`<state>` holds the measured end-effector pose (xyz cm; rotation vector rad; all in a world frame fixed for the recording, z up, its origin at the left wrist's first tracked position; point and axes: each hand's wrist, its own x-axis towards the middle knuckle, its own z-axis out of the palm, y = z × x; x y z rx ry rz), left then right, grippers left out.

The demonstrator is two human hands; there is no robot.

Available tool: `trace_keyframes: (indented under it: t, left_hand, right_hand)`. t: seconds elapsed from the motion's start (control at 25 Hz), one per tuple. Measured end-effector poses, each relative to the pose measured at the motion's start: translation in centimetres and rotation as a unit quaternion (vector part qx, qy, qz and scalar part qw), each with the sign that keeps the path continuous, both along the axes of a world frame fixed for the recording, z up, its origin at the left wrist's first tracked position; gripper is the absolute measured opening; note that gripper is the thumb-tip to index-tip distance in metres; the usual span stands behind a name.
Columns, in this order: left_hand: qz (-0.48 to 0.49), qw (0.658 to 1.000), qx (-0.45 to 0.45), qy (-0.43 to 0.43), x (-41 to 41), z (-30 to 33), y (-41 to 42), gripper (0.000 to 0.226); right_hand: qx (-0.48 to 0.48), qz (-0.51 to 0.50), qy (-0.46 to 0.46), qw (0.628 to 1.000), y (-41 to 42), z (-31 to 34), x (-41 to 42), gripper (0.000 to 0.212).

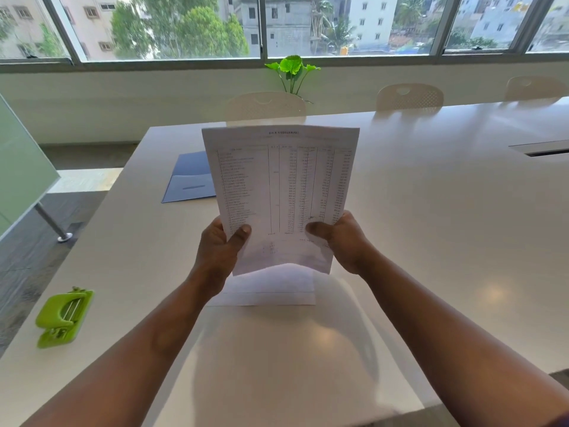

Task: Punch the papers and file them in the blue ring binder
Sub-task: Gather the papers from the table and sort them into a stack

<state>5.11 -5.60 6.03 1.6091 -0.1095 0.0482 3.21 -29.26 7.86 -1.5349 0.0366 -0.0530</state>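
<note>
I hold printed papers (281,186) upright above the white table (431,211), a table of figures facing me. My left hand (220,251) grips their lower left edge and my right hand (341,241) grips their lower right edge, thumbs on the front. More white sheets (271,291) lie flat on the table below the held papers. The blue ring binder (191,177) lies open behind the papers to the left, partly hidden by them. A green hole punch (63,317) sits near the table's left edge, apart from both hands.
White chairs (264,106) stand along the table's far side, with a green plant (292,72) behind under the windows. A cable slot (542,149) is set in the table at the right. A frosted glass panel (21,167) stands at the left.
</note>
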Motion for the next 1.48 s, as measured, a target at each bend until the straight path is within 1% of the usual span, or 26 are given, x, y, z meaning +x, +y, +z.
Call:
trace_keyframes:
  t: [0.08, 0.16, 0.28, 0.36, 0.44, 0.56, 0.6, 0.64, 0.68, 0.72, 0.8, 0.84, 0.88, 0.92, 0.96, 1.04, 1.08, 1.12, 1.2, 1.32, 1.48]
  left_hand:
    - [-0.008, 1.0, -0.006, 0.022, -0.3, -0.8, 0.1, 0.022]
    - [-0.02, 0.999, -0.007, 0.035, -0.5, -1.3, 0.1, 0.023]
    - [-0.022, 0.999, 0.01, 0.03, -0.2, -1.1, 0.3, 0.021]
    - [-0.008, 0.999, 0.027, 0.037, -0.2, -0.6, 0.0, 0.019]
    - [-0.003, 0.997, 0.05, 0.055, 0.0, -0.4, -0.3, 0.016]
    - [0.009, 0.994, 0.069, 0.082, 0.3, -0.7, -0.4, 0.006]
    - [0.028, 0.992, 0.088, 0.082, 0.5, -1.0, -0.3, 0.007]
    - [0.056, 0.988, 0.124, 0.078, 0.9, -1.3, 0.0, 0.012]
    - [0.081, 0.978, 0.178, 0.07, 1.3, -1.7, 0.4, 0.021]
    - [0.099, 0.963, 0.242, 0.067, 1.7, -2.1, 0.7, 0.033]
    - [0.114, 0.92, 0.364, 0.093, 2.4, -2.5, 1.3, 0.057]
    - [0.114, 0.902, 0.401, 0.115, 2.6, -2.5, 1.5, 0.065]
    - [0.109, 0.893, 0.415, 0.137, 2.8, -2.5, 1.6, 0.071]
    - [0.102, 0.892, 0.412, 0.157, 3.0, -2.5, 1.6, 0.076]
    - [0.097, 0.897, 0.393, 0.176, 3.2, -2.2, 1.5, 0.079]
    - [0.095, 0.918, 0.32, 0.214, 3.7, -1.5, 1.5, 0.083]
    - [0.09, 0.927, 0.28, 0.233, 3.8, -0.9, 1.4, 0.081]
    - [0.083, 0.931, 0.249, 0.252, 4.0, -0.3, 1.3, 0.077]
    - [0.076, 0.93, 0.221, 0.283, 4.4, 0.2, 1.2, 0.064]
    - [0.082, 0.929, 0.209, 0.295, 4.6, 0.3, 0.8, 0.049]
    - [0.083, 0.925, 0.198, 0.314, 4.5, 0.7, 0.6, 0.032]
  right_hand:
    - [-0.003, -0.007, 0.018, 1.0, 0.1, -0.9, -0.2, 0.038]
    - [0.004, -0.01, 0.03, 1.0, 0.1, -1.6, -0.3, 0.032]
    - [0.053, -0.002, 0.013, 0.999, 0.0, -1.4, 0.0, 0.027]
    - [0.063, -0.007, 0.006, 0.998, 0.0, -1.0, 0.3, 0.025]
    - [0.037, -0.028, 0.026, 0.999, -0.2, -1.1, 0.7, 0.022]
    - [-0.029, -0.071, 0.087, 0.993, -0.9, -2.1, 1.3, 0.018]
    - [-0.043, -0.086, 0.113, 0.989, -1.3, -2.6, 1.5, 0.019]
    - [-0.048, -0.099, 0.14, 0.984, -1.7, -3.0, 1.7, 0.021]
    - [-0.047, -0.11, 0.166, 0.979, -2.0, -3.3, 1.8, 0.024]
    - [-0.043, -0.118, 0.185, 0.975, -2.3, -3.5, 1.9, 0.026]
    - [-0.048, -0.122, 0.21, 0.969, -2.5, -3.9, 2.0, 0.027]
    - [-0.058, -0.12, 0.219, 0.967, -2.4, -4.0, 2.1, 0.027]
    - [-0.069, -0.115, 0.225, 0.965, -2.3, -4.2, 2.1, 0.027]
    - [-0.076, -0.112, 0.23, 0.964, -2.1, -4.5, 2.2, 0.026]
    - [-0.081, -0.11, 0.233, 0.963, -1.9, -4.8, 2.3, 0.025]
    - [-0.103, -0.109, 0.233, 0.961, -1.6, -5.1, 2.5, 0.022]
    - [-0.13, -0.106, 0.23, 0.959, -1.5, -5.2, 2.5, 0.019]
    - [-0.159, -0.103, 0.227, 0.955, -1.4, -5.2, 2.6, 0.017]
    - [-0.199, -0.104, 0.225, 0.948, -1.4, -5.1, 2.5, 0.014]
    - [-0.22, -0.108, 0.225, 0.943, -1.3, -5.0, 2.5, 0.014]
    - [-0.231, -0.111, 0.22, 0.941, -1.2, -4.9, 2.4, 0.007]
